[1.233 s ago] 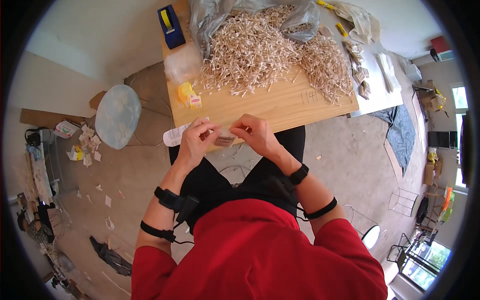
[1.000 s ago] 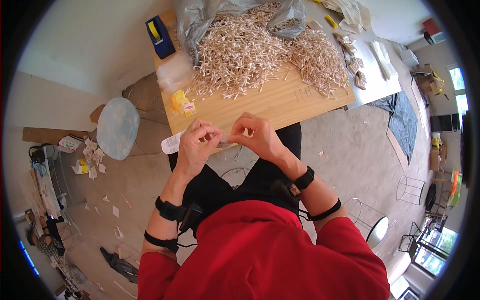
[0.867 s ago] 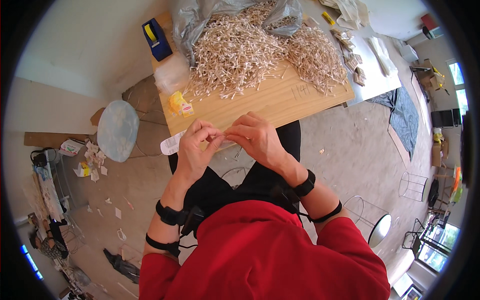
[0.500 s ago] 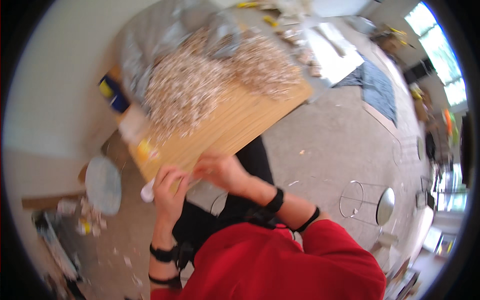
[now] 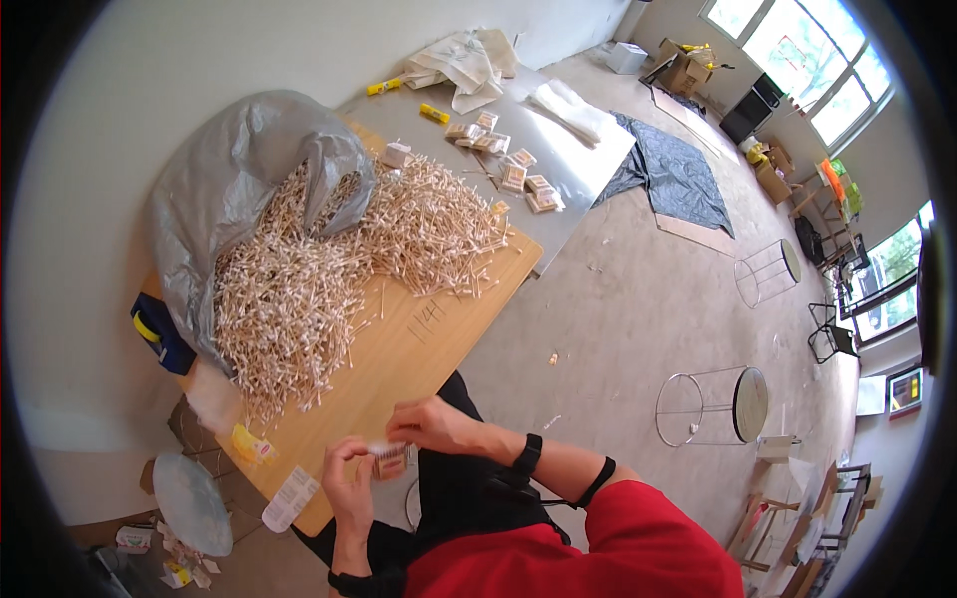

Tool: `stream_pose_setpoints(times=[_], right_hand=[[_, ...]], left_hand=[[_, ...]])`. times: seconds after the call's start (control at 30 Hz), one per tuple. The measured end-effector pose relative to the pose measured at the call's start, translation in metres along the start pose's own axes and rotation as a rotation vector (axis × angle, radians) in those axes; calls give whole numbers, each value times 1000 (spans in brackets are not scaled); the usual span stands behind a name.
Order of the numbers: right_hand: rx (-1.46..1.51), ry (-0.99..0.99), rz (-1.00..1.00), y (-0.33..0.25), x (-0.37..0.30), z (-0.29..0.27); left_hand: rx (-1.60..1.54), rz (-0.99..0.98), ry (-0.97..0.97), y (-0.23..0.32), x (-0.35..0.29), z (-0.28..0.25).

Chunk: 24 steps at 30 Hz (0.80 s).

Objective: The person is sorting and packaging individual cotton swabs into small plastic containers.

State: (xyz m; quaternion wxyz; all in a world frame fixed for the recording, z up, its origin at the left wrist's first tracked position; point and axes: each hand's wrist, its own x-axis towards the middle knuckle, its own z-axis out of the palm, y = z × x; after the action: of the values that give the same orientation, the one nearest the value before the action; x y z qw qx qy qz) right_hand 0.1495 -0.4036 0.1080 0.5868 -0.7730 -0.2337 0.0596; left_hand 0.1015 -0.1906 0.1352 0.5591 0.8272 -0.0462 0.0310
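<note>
Sitting at the near edge of the wooden table (image 5: 419,349), the person in the red top has both hands drawn in close over the lap, working on one small thing between them. The left hand (image 5: 349,481) is curled around a small brownish packet (image 5: 391,464), fingers closed on its lower end so it stands roughly upright in the fist. The right hand (image 5: 431,427) comes in from the right and slightly above, its fingertips pinched on a short bundle of pale sticks (image 5: 382,448) that lies crosswise over the packet's top. The bundle's long axis runs left to right, about level, while the packet's runs up and down, so the two meet nearly at a right angle. The right hand is the one actually on the sticks; the left hand sits just below and to the left of them, touching only the packet as far as I can see. Whether the stick ends are already inside the packet's mouth is too small to tell.

Farther up the table, well away from the hands, a great heap of loose sticks (image 5: 329,259) spills from a grey plastic bag (image 5: 224,189). A white label strip (image 5: 290,498) lies at the table's near left corner, just beside the left hand, and finished small packets (image 5: 513,174) are scattered on the grey sheet (image 5: 578,149) beyond the heap.
</note>
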Motion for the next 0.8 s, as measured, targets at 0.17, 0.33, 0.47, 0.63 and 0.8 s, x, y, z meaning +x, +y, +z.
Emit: stream_pose_setpoints(times=[0.17,0.33,0.47,0.63,0.8], right_hand=[[353,553,362,64,26,-92],[401,1199,415,179,60,-238],[472,1411,232,236,90,-316],[29,1036,152,273,37,-325],[-38,958,261,206,8,-213]], left_hand=[[-330,-354,36,-13,-7,-12],[-231,-496,-67,-59,-52,-22],[-195,-529,-88,-65,-62,-17],[-15,-472,-114,-44,-54,-19],[320,-386,261,-61,-10,-75]])
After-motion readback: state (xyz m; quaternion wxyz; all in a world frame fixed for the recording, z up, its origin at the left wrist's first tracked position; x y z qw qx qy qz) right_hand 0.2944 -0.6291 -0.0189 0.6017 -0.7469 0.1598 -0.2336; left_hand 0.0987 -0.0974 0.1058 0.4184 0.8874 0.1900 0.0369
